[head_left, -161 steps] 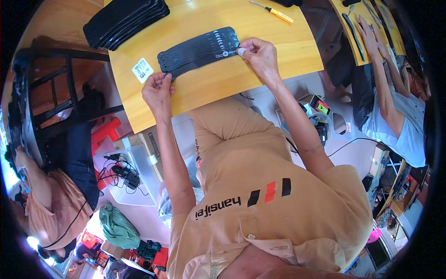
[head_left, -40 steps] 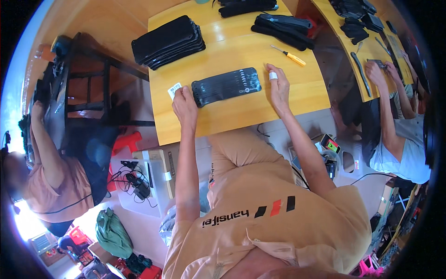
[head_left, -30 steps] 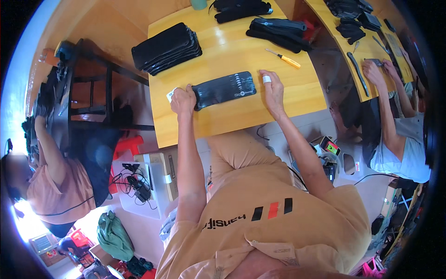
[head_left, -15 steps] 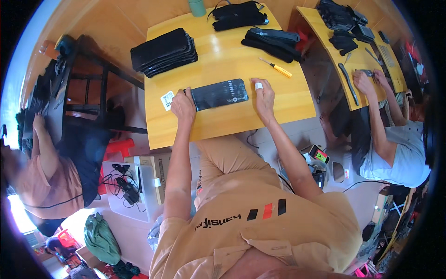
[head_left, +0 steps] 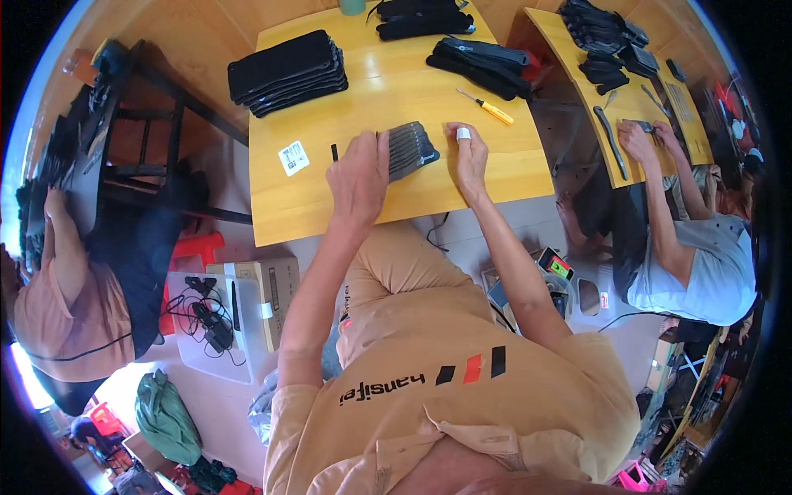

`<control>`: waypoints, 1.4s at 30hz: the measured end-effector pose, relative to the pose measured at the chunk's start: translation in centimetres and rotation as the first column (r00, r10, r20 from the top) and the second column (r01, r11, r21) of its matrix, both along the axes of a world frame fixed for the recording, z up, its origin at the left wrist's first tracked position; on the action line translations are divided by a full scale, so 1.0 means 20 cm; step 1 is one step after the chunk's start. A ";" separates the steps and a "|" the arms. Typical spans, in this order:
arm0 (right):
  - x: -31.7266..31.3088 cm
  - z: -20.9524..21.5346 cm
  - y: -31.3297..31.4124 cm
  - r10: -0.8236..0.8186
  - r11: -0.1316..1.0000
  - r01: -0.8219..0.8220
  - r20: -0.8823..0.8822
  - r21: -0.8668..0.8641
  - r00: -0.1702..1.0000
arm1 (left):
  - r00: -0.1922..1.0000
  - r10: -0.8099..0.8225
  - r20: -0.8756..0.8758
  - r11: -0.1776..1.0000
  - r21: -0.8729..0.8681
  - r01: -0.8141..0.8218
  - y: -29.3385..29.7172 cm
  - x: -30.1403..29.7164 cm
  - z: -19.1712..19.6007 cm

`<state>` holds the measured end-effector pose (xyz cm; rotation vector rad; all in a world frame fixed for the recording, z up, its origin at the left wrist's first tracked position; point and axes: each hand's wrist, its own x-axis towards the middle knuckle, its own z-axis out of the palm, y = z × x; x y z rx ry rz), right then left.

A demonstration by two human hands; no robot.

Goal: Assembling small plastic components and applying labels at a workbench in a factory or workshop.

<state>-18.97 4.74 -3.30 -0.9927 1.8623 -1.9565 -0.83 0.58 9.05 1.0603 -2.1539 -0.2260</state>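
Note:
A black flat fabric panel (head_left: pixel 410 152) with pale printed marks on its right part lies on the yellow table in front of me. My left hand (head_left: pixel 360 177) grips its left part, and the panel is now gathered short under the fingers. A narrow black tab (head_left: pixel 334 153) sticks out at the left of that hand. Just right of the panel, apart from it, my right hand (head_left: pixel 470 165) rests on the table with its fingers loosely stretched and white tape (head_left: pixel 463 134) round one finger. A white printed label (head_left: pixel 293 157) lies to the left.
On the yellow table (head_left: pixel 388 91) are a stack of black panels (head_left: pixel 289 73), folded black pieces (head_left: pixel 478 68) and a yellow-handled screwdriver (head_left: pixel 488 108). A person in a light shirt (head_left: pixel 701 272) works at the right table; another person (head_left: pixel 74 305) sits at left.
My left hand has moved right along the panel, which lay flat and long before and is now shortened. The right hand has hardly moved. The whole view has shifted slightly.

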 end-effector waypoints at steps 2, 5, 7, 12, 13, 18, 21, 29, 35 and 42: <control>0.00 -0.01 0.00 -0.007 1.000 0.007 0.028 -0.003 1.000 | 0.993 0.022 -0.116 1.000 -0.020 -0.025 0.06 0.03 0.00; -0.01 -0.02 0.02 -0.045 0.999 0.046 -0.041 0.028 0.998 | 0.920 0.151 -0.362 0.970 -0.124 -0.208 0.06 0.20 0.20; 0.01 0.05 0.02 -0.002 1.000 0.002 0.011 0.029 1.000 | 0.831 0.170 -0.529 0.981 0.007 -0.196 0.02 0.31 0.33; -0.04 0.07 0.04 0.136 0.990 -0.126 0.251 -0.059 0.958 | 0.817 0.225 -0.531 0.974 0.104 -0.201 0.00 0.40 0.17; -0.02 0.18 0.06 0.220 0.972 -0.234 0.362 -0.004 0.906 | 0.824 0.237 -0.515 0.971 0.097 -0.219 0.01 0.41 0.14; 0.17 0.50 0.07 0.295 0.900 -0.420 0.545 0.118 0.784 | 0.804 0.228 -0.550 0.973 0.146 -0.176 0.01 0.37 0.02; 0.23 0.59 0.05 0.239 0.942 -0.329 0.546 0.071 0.803 | 0.808 0.202 -0.554 0.974 0.196 -0.110 0.02 0.35 -0.01; 0.25 0.61 0.06 0.207 0.969 -0.245 0.461 0.023 0.863 | 0.512 0.340 -0.789 0.749 0.556 0.360 0.05 0.35 -0.07; 0.27 0.62 0.08 0.232 0.971 -0.235 0.399 -0.042 0.887 | 0.573 0.378 -0.727 0.577 0.669 0.468 0.05 0.39 -0.07; 0.30 0.66 0.12 0.206 0.978 -0.175 0.525 -0.109 0.826 | 0.358 0.466 -0.809 0.494 0.573 0.654 0.09 0.36 -0.02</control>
